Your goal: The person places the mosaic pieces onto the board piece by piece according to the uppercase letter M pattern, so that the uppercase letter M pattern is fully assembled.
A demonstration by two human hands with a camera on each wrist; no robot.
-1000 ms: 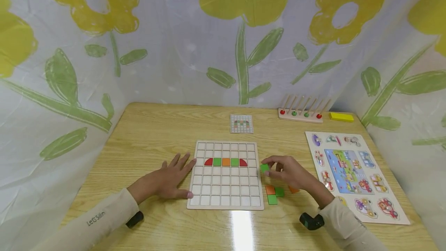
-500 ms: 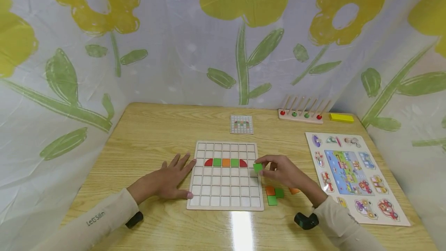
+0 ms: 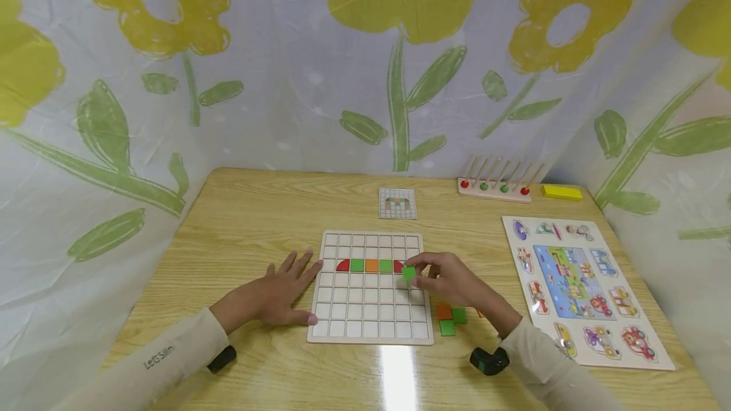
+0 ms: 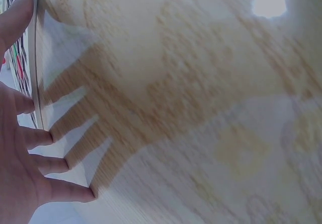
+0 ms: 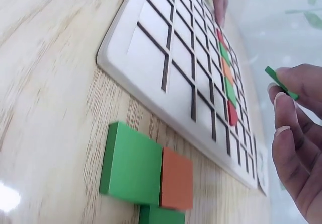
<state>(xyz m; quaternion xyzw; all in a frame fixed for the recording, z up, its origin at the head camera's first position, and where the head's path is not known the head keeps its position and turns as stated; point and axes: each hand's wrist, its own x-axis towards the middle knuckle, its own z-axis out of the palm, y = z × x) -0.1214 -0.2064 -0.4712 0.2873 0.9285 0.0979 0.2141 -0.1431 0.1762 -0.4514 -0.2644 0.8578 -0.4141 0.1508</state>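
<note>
Pinching a green tile (image 3: 408,273), the right hand (image 3: 448,278) hovered over the right side of the grid board (image 3: 356,313); the left hand (image 3: 280,295) lay spread at its left edge. Left-sleeve lettering (image 3: 158,358) began "Le", the rest blurred. Loose tiles (image 3: 444,313) and a picture puzzle (image 3: 571,284) lay rightward.

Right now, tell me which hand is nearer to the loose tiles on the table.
Right. The right hand, pinching a green tile above the board, is close to the loose tiles. The left hand rests at the board's left edge, across the board from them.
</note>
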